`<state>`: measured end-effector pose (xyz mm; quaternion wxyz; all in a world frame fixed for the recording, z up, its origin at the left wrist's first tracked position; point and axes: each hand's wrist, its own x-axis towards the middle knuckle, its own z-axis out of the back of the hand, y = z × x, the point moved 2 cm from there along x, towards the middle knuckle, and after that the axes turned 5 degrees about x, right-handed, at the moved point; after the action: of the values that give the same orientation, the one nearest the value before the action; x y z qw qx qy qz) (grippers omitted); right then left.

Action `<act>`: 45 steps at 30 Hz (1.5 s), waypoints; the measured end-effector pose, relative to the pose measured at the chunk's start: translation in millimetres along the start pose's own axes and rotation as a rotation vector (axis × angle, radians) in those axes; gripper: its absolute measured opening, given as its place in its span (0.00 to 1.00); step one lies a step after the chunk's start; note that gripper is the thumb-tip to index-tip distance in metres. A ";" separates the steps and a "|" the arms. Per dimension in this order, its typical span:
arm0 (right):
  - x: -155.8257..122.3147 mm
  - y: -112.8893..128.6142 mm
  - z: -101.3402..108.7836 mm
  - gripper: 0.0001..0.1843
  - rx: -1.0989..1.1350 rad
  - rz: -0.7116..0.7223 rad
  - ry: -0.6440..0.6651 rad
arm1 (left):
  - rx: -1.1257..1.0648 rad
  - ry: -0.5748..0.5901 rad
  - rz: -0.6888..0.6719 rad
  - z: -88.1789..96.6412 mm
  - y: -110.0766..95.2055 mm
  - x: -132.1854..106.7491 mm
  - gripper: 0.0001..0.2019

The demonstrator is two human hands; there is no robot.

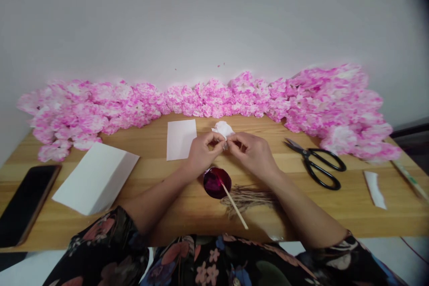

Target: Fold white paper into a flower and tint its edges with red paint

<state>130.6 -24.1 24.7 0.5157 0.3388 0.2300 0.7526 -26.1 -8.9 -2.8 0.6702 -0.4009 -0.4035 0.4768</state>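
While both hands met above the wooden tabletop (152, 154), the left hand (206, 149) and the right hand (254, 149) each held a closed pinch, thumb against finger, at the near edge of a white tissue-paper flower (221, 128). Its ruffled head stood just beyond the fingertips, on the side away from the body and a little to the left of the grip's middle; its base was hidden between the fingers, and whether a strand ran there was too small to tell. The step in hand looked like gathering or fastening that base. The next move, by this reading, called for one pinch to stay firm at the neck while the other twisted or drew tight, with little pressure on the soft petals

Nearer the body, just below the grip, stood a small cup of magenta liquid (214, 185) with a wooden stick (237, 209) leaning out of it, and thin brown strands (251, 199) lay beside it toward the right forearm. A small white paper sheet (181, 139) lay just left of the left hand, and black-handled scissors (310, 163) lay to the right of the right hand, well apart from the pinch. Beyond the grip, a long bank of pink-and-white paper flowers (214, 98) curved along the wall
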 end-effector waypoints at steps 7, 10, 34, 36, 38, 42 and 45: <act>0.0 -0.3 1.6 0.08 0.030 -0.011 0.001 | 0.011 -0.001 0.024 1.5 0.1 0.1 0.04; 0.5 2.0 2.7 0.08 0.017 0.009 -0.008 | 0.020 0.011 0.004 1.8 -2.2 -0.3 0.04; 0.7 1.8 5.1 0.06 -0.047 -0.010 -0.005 | 0.080 -0.016 -0.061 4.2 -9.2 -3.0 0.06; 0.8 0.9 4.2 0.06 -0.025 -0.033 0.002 | 0.096 -0.014 -0.064 4.3 -10.4 -3.1 0.06; 1.2 0.8 3.7 0.05 0.027 -0.066 0.012 | 0.084 -0.018 -0.061 4.1 -10.6 -3.0 0.05; 2.2 2.6 3.0 0.05 0.111 -0.092 0.022 | 0.050 -0.037 -0.030 2.7 -7.8 -2.4 0.04; 2.5 3.2 3.2 0.05 0.122 -0.084 0.012 | 0.077 -0.061 -0.006 2.3 -4.7 -1.9 0.05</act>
<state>130.4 -23.0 29.7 0.5236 0.3551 0.2928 0.7170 -27.1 -11.5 2.1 0.6741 -0.3587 -0.4061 0.5019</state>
